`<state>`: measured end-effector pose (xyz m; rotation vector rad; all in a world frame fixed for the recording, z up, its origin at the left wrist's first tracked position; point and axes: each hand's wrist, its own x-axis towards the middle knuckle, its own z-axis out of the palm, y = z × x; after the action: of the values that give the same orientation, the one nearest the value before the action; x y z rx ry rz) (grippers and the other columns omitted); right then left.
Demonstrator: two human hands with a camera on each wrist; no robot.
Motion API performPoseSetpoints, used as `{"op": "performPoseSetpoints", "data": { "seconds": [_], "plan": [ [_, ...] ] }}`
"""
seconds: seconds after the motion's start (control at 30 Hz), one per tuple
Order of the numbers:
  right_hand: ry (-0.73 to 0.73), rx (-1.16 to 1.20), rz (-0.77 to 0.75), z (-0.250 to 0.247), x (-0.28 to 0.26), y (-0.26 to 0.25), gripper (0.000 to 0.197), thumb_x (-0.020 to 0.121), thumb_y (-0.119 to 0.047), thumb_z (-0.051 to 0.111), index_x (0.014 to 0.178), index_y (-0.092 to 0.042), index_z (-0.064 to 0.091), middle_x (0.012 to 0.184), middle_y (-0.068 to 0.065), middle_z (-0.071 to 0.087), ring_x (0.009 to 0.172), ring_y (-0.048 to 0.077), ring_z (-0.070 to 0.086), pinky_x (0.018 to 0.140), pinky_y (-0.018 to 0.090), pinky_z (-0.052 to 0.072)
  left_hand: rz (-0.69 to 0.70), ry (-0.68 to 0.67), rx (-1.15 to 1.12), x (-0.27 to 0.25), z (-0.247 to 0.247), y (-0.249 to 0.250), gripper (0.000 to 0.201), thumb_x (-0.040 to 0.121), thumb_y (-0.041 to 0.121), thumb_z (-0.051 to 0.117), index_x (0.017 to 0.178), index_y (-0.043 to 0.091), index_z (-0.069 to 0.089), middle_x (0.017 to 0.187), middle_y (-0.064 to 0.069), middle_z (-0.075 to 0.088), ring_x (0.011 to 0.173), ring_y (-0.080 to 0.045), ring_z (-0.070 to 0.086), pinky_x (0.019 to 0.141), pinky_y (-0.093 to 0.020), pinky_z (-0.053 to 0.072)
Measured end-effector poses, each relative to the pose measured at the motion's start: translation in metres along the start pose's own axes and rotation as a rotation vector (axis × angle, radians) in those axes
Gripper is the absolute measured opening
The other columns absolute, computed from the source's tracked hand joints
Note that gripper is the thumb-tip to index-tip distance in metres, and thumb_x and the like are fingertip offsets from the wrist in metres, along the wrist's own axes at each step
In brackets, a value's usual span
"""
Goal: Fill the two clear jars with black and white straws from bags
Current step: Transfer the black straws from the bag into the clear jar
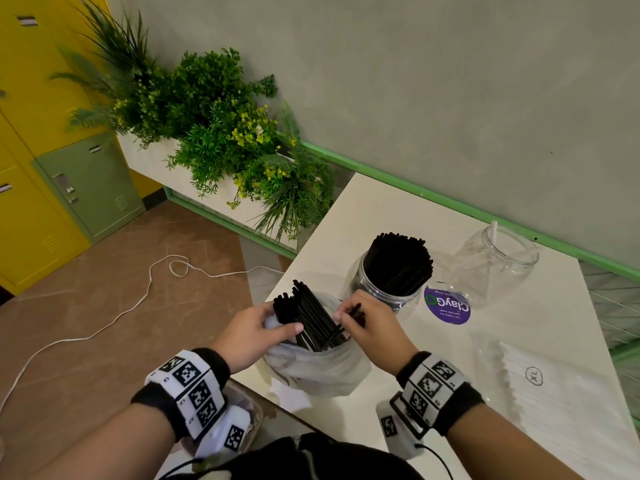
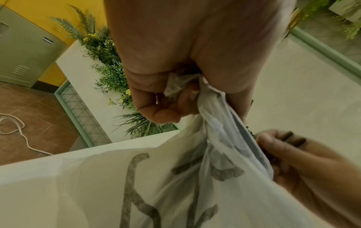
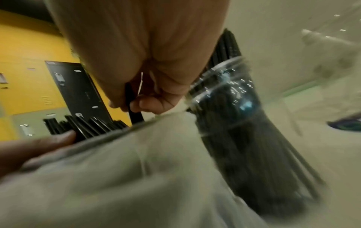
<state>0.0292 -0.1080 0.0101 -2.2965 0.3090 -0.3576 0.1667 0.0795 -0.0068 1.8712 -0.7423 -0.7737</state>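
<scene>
A translucent plastic bag (image 1: 322, 368) stands at the table's near left corner, and a sheaf of black straws (image 1: 308, 315) sticks out of it. My left hand (image 1: 258, 327) grips the bag's bunched rim (image 2: 179, 84) on the left. My right hand (image 1: 367, 323) pinches a few black straws (image 3: 132, 108) at the bag's right side. Just behind stands a clear jar (image 1: 388, 282) packed with black straws (image 3: 252, 138). Further right, a second clear jar (image 1: 495, 265) holds a single white straw (image 1: 493, 230). A clear bag of white straws (image 1: 540, 386) lies flat at the right.
A purple round sticker (image 1: 448, 304) lies on the white table (image 1: 381, 209) between the jars. A planter with green plants (image 1: 221, 133) stands left of the table. Yellow and green lockers (image 1: 52, 161) line the far left, and a white cord (image 1: 104, 327) trails over the brown floor.
</scene>
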Motion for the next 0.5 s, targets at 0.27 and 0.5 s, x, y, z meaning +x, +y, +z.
{"op": "performPoseSetpoints", "data": {
  "seconds": [0.27, 0.5],
  "plan": [
    [-0.233, -0.229, -0.009, -0.006, 0.046, -0.047, 0.035, 0.091, -0.03, 0.064, 0.12, -0.013, 0.055, 0.094, -0.005, 0.044, 0.078, 0.008, 0.045, 0.073, 0.02, 0.033, 0.016, 0.022, 0.023, -0.005, 0.002, 0.002, 0.034, 0.081, 0.038, 0.072, 0.113, 0.028, 0.065, 0.103, 0.016, 0.07, 0.097, 0.006, 0.062, 0.086, -0.017, 0.047],
    [-0.31, -0.003, 0.139, 0.01, 0.026, -0.017, 0.077, 0.073, -0.039, 0.081, 0.137, -0.019, 0.042, 0.121, 0.0, 0.046, 0.108, 0.01, 0.047, 0.087, 0.012, 0.036, 0.003, 0.021, -0.002, -0.006, -0.002, -0.002, 0.032, 0.08, 0.043, 0.071, 0.109, 0.03, 0.066, 0.104, 0.016, 0.071, 0.098, 0.005, 0.063, 0.088, -0.02, 0.048]
  ]
}}
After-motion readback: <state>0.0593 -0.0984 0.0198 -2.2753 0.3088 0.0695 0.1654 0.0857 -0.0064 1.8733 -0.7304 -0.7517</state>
